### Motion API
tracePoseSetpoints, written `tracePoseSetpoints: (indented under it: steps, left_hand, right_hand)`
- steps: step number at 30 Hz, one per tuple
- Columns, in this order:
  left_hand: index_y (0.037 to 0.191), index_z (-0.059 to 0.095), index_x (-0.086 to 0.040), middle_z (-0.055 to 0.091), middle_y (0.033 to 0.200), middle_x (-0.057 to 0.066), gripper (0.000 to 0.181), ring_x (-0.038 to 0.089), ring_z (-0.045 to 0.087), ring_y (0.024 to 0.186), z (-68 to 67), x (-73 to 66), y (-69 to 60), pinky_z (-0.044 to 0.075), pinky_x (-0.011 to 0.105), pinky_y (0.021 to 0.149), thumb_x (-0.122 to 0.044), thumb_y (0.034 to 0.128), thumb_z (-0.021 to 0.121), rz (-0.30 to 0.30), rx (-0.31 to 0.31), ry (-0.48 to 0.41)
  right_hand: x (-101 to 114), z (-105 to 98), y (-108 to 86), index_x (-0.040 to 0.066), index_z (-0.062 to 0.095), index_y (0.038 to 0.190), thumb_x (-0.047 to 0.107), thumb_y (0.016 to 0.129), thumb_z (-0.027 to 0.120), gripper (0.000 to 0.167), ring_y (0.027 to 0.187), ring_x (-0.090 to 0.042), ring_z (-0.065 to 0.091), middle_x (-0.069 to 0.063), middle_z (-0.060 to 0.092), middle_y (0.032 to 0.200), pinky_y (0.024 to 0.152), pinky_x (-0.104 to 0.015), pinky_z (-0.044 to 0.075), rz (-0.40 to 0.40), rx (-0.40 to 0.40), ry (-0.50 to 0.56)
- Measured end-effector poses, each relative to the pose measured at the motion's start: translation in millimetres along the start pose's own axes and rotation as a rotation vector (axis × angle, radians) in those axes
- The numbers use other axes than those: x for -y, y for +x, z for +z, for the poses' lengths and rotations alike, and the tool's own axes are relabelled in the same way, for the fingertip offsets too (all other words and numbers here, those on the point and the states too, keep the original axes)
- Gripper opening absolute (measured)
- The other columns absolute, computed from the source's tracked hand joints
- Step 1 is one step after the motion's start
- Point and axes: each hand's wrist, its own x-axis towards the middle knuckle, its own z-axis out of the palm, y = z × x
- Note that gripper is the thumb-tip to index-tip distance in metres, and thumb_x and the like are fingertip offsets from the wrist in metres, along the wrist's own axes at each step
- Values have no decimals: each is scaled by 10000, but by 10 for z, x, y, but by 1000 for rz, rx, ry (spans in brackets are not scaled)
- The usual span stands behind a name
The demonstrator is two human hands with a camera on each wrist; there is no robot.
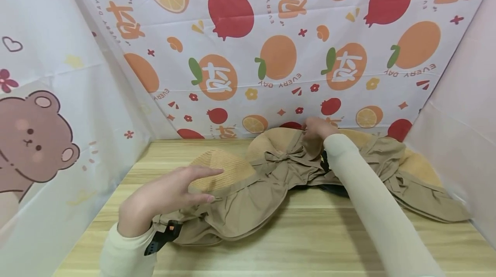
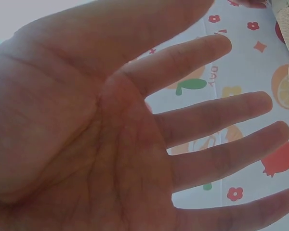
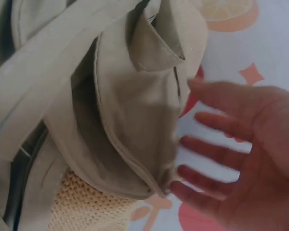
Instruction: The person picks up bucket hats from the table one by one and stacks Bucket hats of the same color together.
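Note:
Tan cloth sun hats with woven straw crowns lie in a row. My left hand (image 1: 164, 195) is spread over the left hat (image 1: 240, 214), thumb and fingers apart; its palm (image 2: 86, 144) holds nothing in the left wrist view. My right hand (image 1: 317, 130) is at the back of the middle hat (image 1: 271, 142), beside its cloth bow (image 1: 286, 156). In the right wrist view the right hand (image 3: 245, 139) has its fingers extended at the edge of the tan cloth (image 3: 139, 110); whether the fingertips touch it, I cannot tell.
More straw-and-cloth hats (image 1: 422, 169) stretch to the right wall. The wooden tabletop (image 1: 302, 242) runs in front of the row. A fruit-print cloth (image 1: 240, 61) hangs behind, and a bear-print cloth (image 1: 35, 139) hangs on the left.

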Motion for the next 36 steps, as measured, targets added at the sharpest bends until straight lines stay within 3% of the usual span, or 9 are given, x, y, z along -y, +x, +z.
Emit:
tracePoseSetpoints:
  steps: [2, 5, 12, 16, 20, 23, 28, 36]
  left_hand:
    - [1497, 551, -143, 585, 1505, 86, 623, 348, 524, 1421, -2, -8, 1, 462, 566, 1125, -365, 948, 743, -3, 0, -4]
    - [1499, 549, -146, 579, 1511, 91, 622, 354, 517, 1426, -4, -16, 4, 456, 573, 1130, -358, 948, 744, -10, -1, -8]
    - [1501, 547, -150, 583, 1507, 88, 616, 349, 525, 1421, -12, -22, 9, 460, 570, 1127, -342, 951, 745, -8, -1, 0]
    - [1499, 548, -138, 592, 1500, 84, 612, 339, 539, 1410, -14, -14, 3, 469, 564, 1120, -331, 953, 744, -6, 0, -7]
    - [1497, 550, -133, 595, 1497, 84, 611, 337, 543, 1406, -16, -4, -4, 472, 562, 1117, -323, 951, 746, -2, -3, -9]
    - [1498, 549, -133, 593, 1499, 84, 608, 340, 539, 1409, -16, -4, -6, 468, 564, 1120, -319, 952, 744, 0, -3, -8]
    - [1500, 547, -146, 591, 1502, 85, 607, 346, 533, 1415, -18, -11, -11, 462, 570, 1125, -324, 954, 742, -8, -4, -11]
    - [1501, 547, -160, 583, 1509, 86, 602, 347, 525, 1421, -20, -9, -18, 459, 572, 1128, -318, 954, 743, -26, 1, -19]
  right_hand:
    - [-12, 30, 32, -12, 559, 1425, 260, 951, 725, 571, 1301, -393, 544, -226, 577, 1437, 1110, -558, 475, -19, 11, -33]
    - [-9, 65, 49, 7, 590, 1395, 289, 941, 747, 557, 1275, -378, 541, -200, 610, 1400, 1098, -554, 475, -24, 10, -44]
    - [36, 105, 57, 23, 651, 1058, 320, 945, 735, 329, 1134, -379, 384, -186, 660, 1144, 932, -543, 436, 44, -87, -88]
    - [61, 95, 59, 64, 669, 964, 326, 927, 762, 281, 1139, -389, 388, -169, 656, 1118, 969, -634, 414, 63, -152, -117]
    - [63, 57, 54, 62, 692, 919, 302, 912, 777, 255, 1187, -429, 416, -168, 682, 1092, 1004, -695, 375, 30, -228, -91]
    - [61, 4, 41, 56, 700, 930, 285, 903, 785, 245, 1138, -409, 462, -158, 690, 1051, 953, -624, 415, -3, -269, -82]
    - [101, -158, -17, 61, 687, 870, 231, 909, 759, 188, 866, -298, 553, -118, 654, 901, 731, -427, 454, -41, -260, -68]
    - [243, -406, -189, 91, 689, 801, 204, 887, 786, 172, 768, -225, 560, -43, 623, 789, 647, -367, 451, -86, -173, -124]
